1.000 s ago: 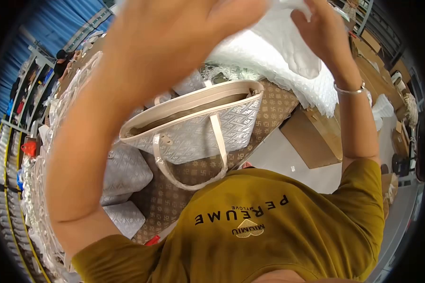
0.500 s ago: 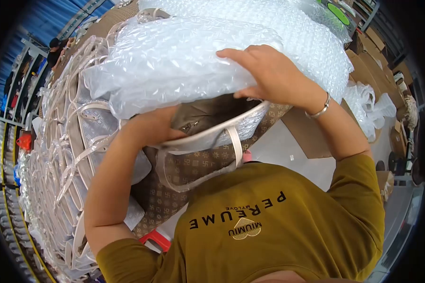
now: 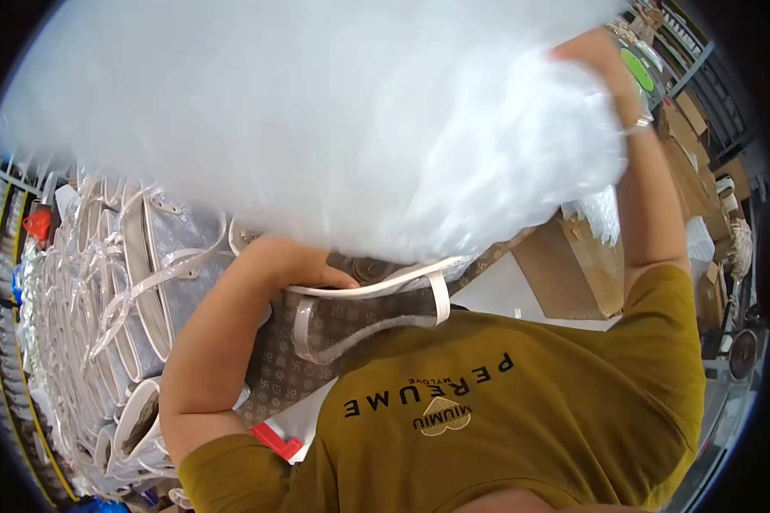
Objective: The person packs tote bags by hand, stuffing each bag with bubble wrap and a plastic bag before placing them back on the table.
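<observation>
- Fingers of the left hand [image 3: 304, 263] lie curled at the mouth of a pale tote bag [image 3: 376, 289]. The thumb shows on the rim, but the other fingers run under the wrap, so whether they grip cannot be told.
- Right hand [image 3: 583, 50] is raised high, sunk into the upper edge of a big sheet of bubble wrap [image 3: 316, 120]. Its fingers are hidden in the plastic, so their hold cannot be told either. A bracelet [image 3: 638, 126] sits on that wrist.
- Bubble wrap, blurred, spreads between the two hands and covers most of the bag just past the left fingertips. Only the bag's rim and the looped handle [image 3: 359, 332] below the left hand show.
- Left of the left fingers, a long row of similar bags [image 3: 120, 282] stands packed close together, straps up.
- Beneath the left fingers lies a brown patterned table cover [image 3: 287, 372].
- Below the right wrist, well apart from it, sits a cardboard box [image 3: 573, 269] on a pale floor.
- Beyond the right hand, metal shelving [image 3: 697, 73] lines the room's edge.
</observation>
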`<state>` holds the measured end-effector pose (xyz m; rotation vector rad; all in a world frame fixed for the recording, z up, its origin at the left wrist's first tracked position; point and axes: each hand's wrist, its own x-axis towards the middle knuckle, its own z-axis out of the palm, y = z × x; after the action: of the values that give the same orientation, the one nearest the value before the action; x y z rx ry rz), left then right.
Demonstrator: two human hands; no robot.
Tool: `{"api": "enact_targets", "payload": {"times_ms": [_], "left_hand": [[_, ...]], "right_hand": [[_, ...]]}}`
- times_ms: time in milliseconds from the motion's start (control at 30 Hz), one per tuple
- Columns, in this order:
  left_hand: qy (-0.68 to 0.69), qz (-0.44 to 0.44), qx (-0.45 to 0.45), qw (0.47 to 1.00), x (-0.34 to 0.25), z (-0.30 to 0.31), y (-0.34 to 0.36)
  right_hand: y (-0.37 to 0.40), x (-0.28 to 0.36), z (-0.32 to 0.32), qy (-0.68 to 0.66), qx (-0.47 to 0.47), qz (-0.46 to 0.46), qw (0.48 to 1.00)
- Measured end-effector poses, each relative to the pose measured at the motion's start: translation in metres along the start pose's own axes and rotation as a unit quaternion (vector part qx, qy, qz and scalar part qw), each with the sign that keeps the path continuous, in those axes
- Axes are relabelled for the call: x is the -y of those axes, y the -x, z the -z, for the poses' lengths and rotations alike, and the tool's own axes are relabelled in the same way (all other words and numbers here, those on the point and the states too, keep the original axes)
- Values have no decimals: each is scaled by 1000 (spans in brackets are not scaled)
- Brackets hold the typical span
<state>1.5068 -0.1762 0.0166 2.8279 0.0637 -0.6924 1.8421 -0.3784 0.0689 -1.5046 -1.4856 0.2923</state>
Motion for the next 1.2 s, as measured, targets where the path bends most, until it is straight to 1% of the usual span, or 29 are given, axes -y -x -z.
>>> {"api": "enact_targets", "payload": {"times_ms": [33, 67, 100, 133, 167, 233, 267, 333, 367, 400, 433, 467, 500, 533, 567, 600, 633, 667, 700, 733, 800, 900, 933, 967, 1033, 1067, 1133, 1200], "left_hand": [[-4, 2, -4, 1000, 1, -1, 0], [4, 3, -31, 1000, 6, -9, -2], [12, 2, -58, 998, 10, -17, -3], [21, 3, -85, 996, 8, -15, -1], [19, 5, -86, 996, 5, -11, 2], [39, 75, -7, 996, 2, -1, 8], [50, 109, 33, 992, -1, 5, 12], [188, 142, 0, 972, 7, 13, 41], [249, 125, -16, 960, 16, 17, 61], [309, 110, -33, 944, 31, 17, 82], [212, 81, -181, 957, 54, 3, 107], [105, 52, -323, 939, 52, 7, 118], [103, 59, -320, 940, 48, 9, 119], [234, -8, -401, 886, 46, 11, 118], [355, -75, -472, 804, 44, 14, 116], [465, -142, -529, 695, 41, 19, 112], [559, -205, -573, 563, 40, 23, 111], [556, -200, -578, 562, 65, 12, 116], [454, 15, -532, 715, 101, -5, 122], [317, 230, -441, 808, 134, -24, 132], [314, 229, -434, 813, 132, -25, 134], [312, 210, -395, 838, 125, -24, 137], [314, 203, -378, 847, 121, -24, 138], [316, 196, -363, 855, 117, -24, 139], [312, 178, -334, 871, 106, -22, 141], [307, 164, -322, 880, 100, -21, 141], [296, 123, -301, 898, 87, -20, 142], [277, 47, -271, 921, 73, -15, 140]], "right_hand": [[-10, 8, -8, 50, 78, -5, 996], [-21, 11, -29, 10, 90, -49, 995], [-39, 39, -68, -30, 101, -93, 990], [-46, 42, -74, -31, 100, -89, 990], [-52, 44, -79, -28, 126, -89, 988], [-60, 47, -81, -19, 179, -88, 980], [-61, 48, -80, -18, 179, -86, 980], [-57, 51, -75, 0, 230, -76, 970], [-54, 51, -74, 7, 256, -72, 964], [-52, 52, -74, 4, 258, -71, 964], [-49, 53, -75, -3, 273, -60, 960], [-47, 55, -76, -12, 289, -48, 956], [-45, 55, -79, -21, 303, -34, 952], [-44, 55, -81, -26, 304, -29, 952], [-44, 55, -82, -33, 316, -33, 948], [-44, 55, -84, -38, 327, -38, 943], [-44, 56, -85, -42, 341, -42, 938], [-44, 56, -87, -43, 346, -36, 936], [-44, 57, -89, -40, 350, -36, 935], [-44, 58, -91, -35, 351, -35, 935], [-42, 61, -96, -32, 353, -33, 935], [-26, 69, -102, -16, 343, 29, 939], [-19, 73, -109, -20, 343, 24, 939], [-14, 80, -120, 68, 352, 10, 933], [-11, 91, -136, 243, 358, -15, 902], [-10, 91, -138, 246, 350, -19, 904], [-8, 80, -137, 201, 345, -11, 917], [-3, 76, -129, 192, 337, -12, 922]]}}
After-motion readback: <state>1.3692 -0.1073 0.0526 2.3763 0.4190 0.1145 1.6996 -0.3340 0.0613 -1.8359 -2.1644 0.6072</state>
